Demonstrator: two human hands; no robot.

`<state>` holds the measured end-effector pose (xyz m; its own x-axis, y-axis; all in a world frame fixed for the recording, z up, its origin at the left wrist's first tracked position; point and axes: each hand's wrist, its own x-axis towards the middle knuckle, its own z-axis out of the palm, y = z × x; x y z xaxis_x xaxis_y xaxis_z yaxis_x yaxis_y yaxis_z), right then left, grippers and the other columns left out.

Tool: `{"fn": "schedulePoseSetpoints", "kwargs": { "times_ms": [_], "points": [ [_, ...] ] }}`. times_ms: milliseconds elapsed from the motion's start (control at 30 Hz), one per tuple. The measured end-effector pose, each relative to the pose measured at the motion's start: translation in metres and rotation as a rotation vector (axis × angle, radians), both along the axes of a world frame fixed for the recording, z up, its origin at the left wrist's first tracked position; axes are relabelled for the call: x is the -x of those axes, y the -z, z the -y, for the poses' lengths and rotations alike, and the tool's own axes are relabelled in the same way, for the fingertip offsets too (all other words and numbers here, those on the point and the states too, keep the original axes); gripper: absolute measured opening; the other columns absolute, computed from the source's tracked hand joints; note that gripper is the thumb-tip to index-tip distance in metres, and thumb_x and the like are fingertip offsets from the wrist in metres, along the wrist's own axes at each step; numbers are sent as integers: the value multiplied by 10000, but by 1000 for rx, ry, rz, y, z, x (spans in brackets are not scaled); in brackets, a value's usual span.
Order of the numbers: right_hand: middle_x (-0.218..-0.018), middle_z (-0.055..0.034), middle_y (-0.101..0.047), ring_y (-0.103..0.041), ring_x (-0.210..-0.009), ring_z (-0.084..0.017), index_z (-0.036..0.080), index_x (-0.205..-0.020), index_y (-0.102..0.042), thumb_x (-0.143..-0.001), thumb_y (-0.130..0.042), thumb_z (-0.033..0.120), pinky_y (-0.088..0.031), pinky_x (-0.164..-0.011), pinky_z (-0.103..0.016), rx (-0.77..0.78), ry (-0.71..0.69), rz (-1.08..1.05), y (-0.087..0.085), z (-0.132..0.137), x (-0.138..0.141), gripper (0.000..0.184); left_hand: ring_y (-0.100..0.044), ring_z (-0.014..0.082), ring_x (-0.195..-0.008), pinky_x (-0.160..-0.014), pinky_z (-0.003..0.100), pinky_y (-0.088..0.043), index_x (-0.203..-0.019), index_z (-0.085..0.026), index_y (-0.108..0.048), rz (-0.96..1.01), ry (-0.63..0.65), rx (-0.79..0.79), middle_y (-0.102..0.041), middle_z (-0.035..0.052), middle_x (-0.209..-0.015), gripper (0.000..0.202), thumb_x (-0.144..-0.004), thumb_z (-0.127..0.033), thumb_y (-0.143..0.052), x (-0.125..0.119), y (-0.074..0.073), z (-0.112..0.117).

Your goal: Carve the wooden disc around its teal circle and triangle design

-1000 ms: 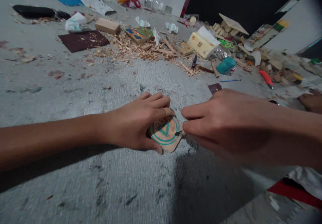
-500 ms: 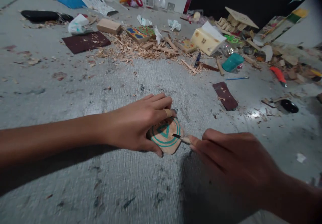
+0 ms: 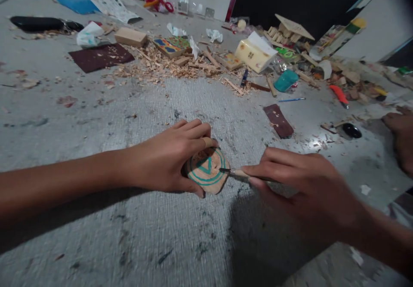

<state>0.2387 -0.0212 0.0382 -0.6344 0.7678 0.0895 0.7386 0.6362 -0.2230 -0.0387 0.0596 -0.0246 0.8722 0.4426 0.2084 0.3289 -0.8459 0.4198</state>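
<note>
A flat, roundish piece of wood (image 3: pixel 214 187) lies on the grey floor, with teal rings and an angular teal mark drawn on it. My left hand (image 3: pixel 177 158) is closed about its left and far sides, pressing it down with thumb and fingers. A tan band wraps one finger of that hand. Between the fingertips of my right hand (image 3: pixel 300 183) is a slim wood-carving chisel (image 3: pixel 238 172), pointing left. Its dark blade tip meets the wood's face near the right side of the rings.
Wood shavings (image 3: pixel 180 68) are heaped beyond my hands, beside a wood block (image 3: pixel 130 37) and brown sandpaper (image 3: pixel 101 57). A smaller sandpaper piece (image 3: pixel 278 120) lies to the right, near a thin blue brush (image 3: pixel 292 100) and an orange-handled tool (image 3: pixel 338 95). Part of a person's bare limb (image 3: pixel 402 136) shows at the right edge.
The whole view has shifted, so most things sit further left. My right hand has tilted, and the chisel lies more level, its tip still at the wood. My left hand keeps its hold.
</note>
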Motion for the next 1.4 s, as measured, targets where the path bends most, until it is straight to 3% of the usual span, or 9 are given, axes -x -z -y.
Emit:
{"fn": "schedulePoseSetpoints", "kwargs": {
  "times_ms": [167,300,467,600,733,967,1200,1300,1400],
  "points": [
    [-772,16,-613,-494,-582,-103,225,-1059,-779,-1018,-511,189,-251,-549,-306,-29,-210,132,-21,-22,9,274,-550,311,-1046,-874,411,-390,-1338,-141,-618,-15,-4,4,-582,114,-1148,827,-819,-775,-734,-1,-2,-1],
    [-739,8,-587,-439,-586,-117,215,-902,-752,-987,-522,178,-212,-555,-329,3,-365,169,-35,-44,22,248,-549,315,-1050,-869,404,-381,-1321,-140,-623,-15,1,-7,-584,118,-1150,830,-791,-761,-772,0,-2,-1],
    [-699,16,-580,-348,-550,-129,225,-704,-617,-820,-644,163,-165,-555,-357,49,-535,330,-50,-67,42,134,-545,317,-1054,-866,399,-369,-1292,-153,-633,-17,7,-15,-591,122,-1152,797,-788,-752,-781,-1,-1,-1],
    [-729,11,-591,-352,-558,-132,219,-773,-629,-933,-569,135,-182,-559,-365,45,-562,400,-47,-67,42,190,-540,310,-1034,-852,395,-366,-1235,-146,-654,7,21,-6,-585,111,-1109,752,-795,-744,-777,-2,1,-2],
    [-770,1,-590,-385,-570,-132,204,-862,-628,-1059,-410,141,-179,-561,-372,-55,-513,324,-33,-52,24,300,-532,302,-1019,-840,389,-385,-1285,-124,-639,34,48,1,-571,114,-1104,802,-790,-736,-791,-3,2,-5],
    [-735,21,-582,-407,-549,-121,195,-834,-640,-1099,-445,200,-248,-535,-360,-233,-363,211,-6,-23,5,329,-520,301,-1001,-839,406,-409,-1187,-104,-674,61,83,-31,-556,102,-1049,709,-828,-709,-760,-5,3,-7],
    [-697,23,-627,-559,-591,-109,174,-1023,-759,-1132,-419,249,-325,-519,-319,-353,-33,114,34,16,14,364,-530,319,-1050,-870,422,-415,-1298,-102,-631,28,46,9,-576,124,-1114,788,-822,-717,-759,-2,1,-5],
    [-697,29,-641,-541,-534,-96,210,-1051,-785,-1137,-396,275,-319,-491,-292,-346,106,90,44,28,19,404,-534,320,-1057,-884,428,-412,-1339,-113,-607,21,26,14,-587,124,-1129,801,-834,-720,-745,-1,2,-3],
    [-761,32,-670,-573,-557,-94,248,-1104,-791,-1112,-475,325,-368,-532,-261,-210,184,32,41,30,16,326,-541,320,-1060,-896,431,-409,-1350,-125,-600,6,14,15,-592,123,-1136,800,-840,-726,-738,0,1,-2]
  ]
}}
